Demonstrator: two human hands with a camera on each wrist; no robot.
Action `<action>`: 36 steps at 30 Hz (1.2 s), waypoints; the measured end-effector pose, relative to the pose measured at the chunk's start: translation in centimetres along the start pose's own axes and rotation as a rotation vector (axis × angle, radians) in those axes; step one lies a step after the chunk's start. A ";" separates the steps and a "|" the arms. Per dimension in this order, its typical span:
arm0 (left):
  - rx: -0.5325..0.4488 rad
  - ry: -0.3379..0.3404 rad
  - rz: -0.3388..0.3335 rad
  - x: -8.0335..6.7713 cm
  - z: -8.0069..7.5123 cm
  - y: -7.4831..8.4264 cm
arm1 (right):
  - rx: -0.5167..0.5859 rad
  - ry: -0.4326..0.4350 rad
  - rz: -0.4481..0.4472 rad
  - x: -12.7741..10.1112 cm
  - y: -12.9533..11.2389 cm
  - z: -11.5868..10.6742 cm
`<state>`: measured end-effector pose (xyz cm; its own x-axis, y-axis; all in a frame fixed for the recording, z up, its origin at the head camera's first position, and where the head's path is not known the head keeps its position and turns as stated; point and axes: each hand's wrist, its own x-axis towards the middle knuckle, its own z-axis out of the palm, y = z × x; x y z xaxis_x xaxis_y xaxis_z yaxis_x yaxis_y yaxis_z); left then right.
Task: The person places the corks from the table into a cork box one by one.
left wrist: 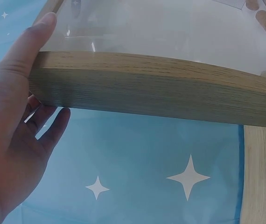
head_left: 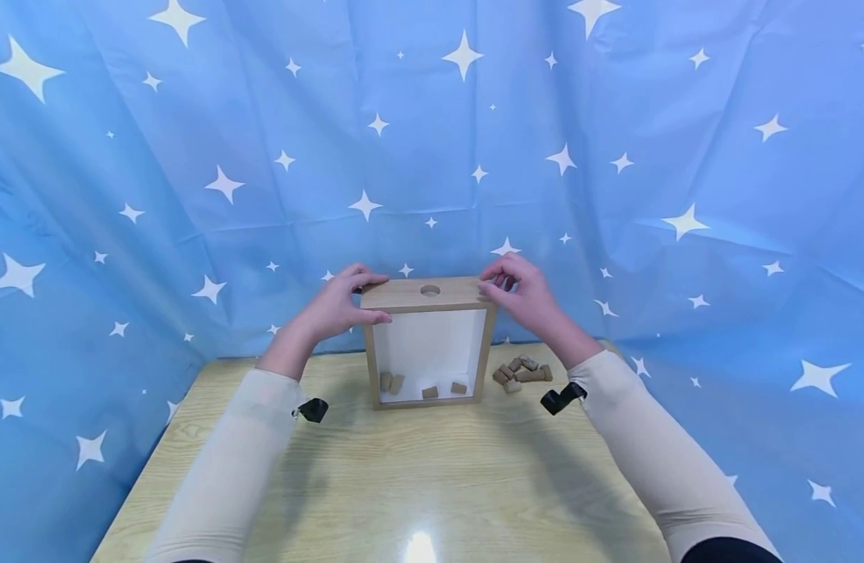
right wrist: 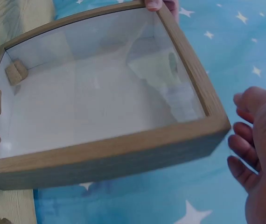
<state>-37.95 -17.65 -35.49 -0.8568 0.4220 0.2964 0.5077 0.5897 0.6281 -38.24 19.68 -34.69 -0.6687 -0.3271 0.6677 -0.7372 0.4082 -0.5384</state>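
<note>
Counter (head_left: 403,485): I see pale wood grain nearest me, with a bright spot of glare at the near edge; both my sleeved forearms stretch out over it.
Box (head_left: 428,344): I have a wooden frame box standing upright near the far middle of the counter, clear front pane facing me, white back, a round hole (head_left: 430,291) in its top board.
Corks inside (head_left: 423,385): I count four small corks lying on the box floor, two at the left, two further right.
Loose corks (head_left: 521,370): a small heap lies on the counter just beside the box's right side.
Left hand (head_left: 340,305): I hold the top left corner of the box; the thumb lies along the front edge and the fingers (left wrist: 44,28) curl over the top. From the left wrist view the fingers are straight and lie against the wood.
Right hand (head_left: 523,293): my fingers (head_left: 493,283) are bent and close together, tips resting on the top right corner. From the right wrist view the fingers (right wrist: 242,144) are curled just beside the frame; I cannot tell there if they touch.
Backdrop (head_left: 614,156): blue cloth with white stars hangs behind and drapes round the counter.
</note>
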 end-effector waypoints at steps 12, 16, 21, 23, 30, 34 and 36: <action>0.015 -0.005 -0.008 -0.1 -0.1 0.2 | -0.059 -0.021 0.223 -6.4 4.3 -1.7; 0.012 -0.007 -0.007 -0.1 0.0 0.3 | -0.078 -0.076 0.285 -9.4 6.1 -1.0; 0.014 -0.009 -0.011 -0.1 0.0 0.3 | -0.100 -0.150 0.360 -12.7 8.2 0.4; 0.015 -0.009 -0.013 -0.1 -0.1 0.3 | -0.109 -0.165 0.354 -13.7 9.1 0.9; 0.006 -0.009 0.005 -0.1 -0.1 0.1 | -0.109 -0.208 0.341 -16.2 11.0 2.1; 0.009 -0.009 0.005 -0.2 -0.1 0.1 | -0.130 -0.248 0.370 -17.0 11.4 2.7; 0.009 -0.010 0.007 -0.2 -0.1 0.0 | -0.152 -0.259 0.374 -17.3 11.5 3.0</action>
<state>-37.75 -17.76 -35.47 -0.8524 0.4327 0.2935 0.5143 0.5931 0.6195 -35.43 27.49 -53.94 -0.9017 -0.3280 0.2816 -0.4318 0.6518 -0.6234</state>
